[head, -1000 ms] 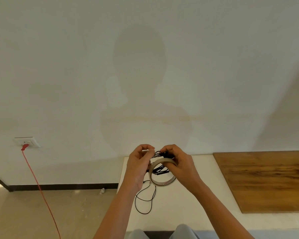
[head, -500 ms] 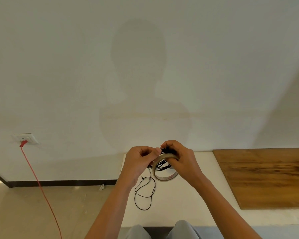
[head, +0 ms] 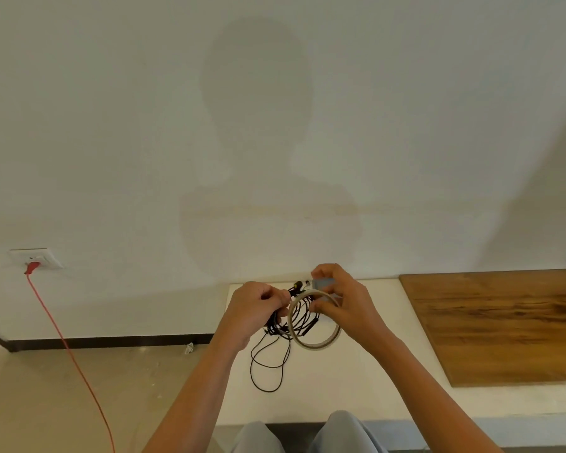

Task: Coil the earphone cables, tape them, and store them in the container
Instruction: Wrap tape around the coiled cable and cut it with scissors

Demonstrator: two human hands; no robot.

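Black earphone cables (head: 299, 317) are bunched in a loose coil held above the white table (head: 356, 384). My left hand (head: 254, 310) is closed on the coil's left side. A loose loop of cable (head: 268, 367) hangs down onto the table. My right hand (head: 342, 300) holds a thin tape roll (head: 317, 344) in front of the coil, with a short strip of tape (head: 323, 283) pinched between thumb and fingers at the top. No container is in view.
A wooden board (head: 500, 325) lies on the table to the right. A red cord (head: 69, 348) runs from a wall socket (head: 35, 257) down across the floor at left. My knees (head: 307, 433) show at the bottom edge.
My hands have parted slightly. My right hand has drawn a short strip of tape from the roll, and more of the cable coil shows between the hands.
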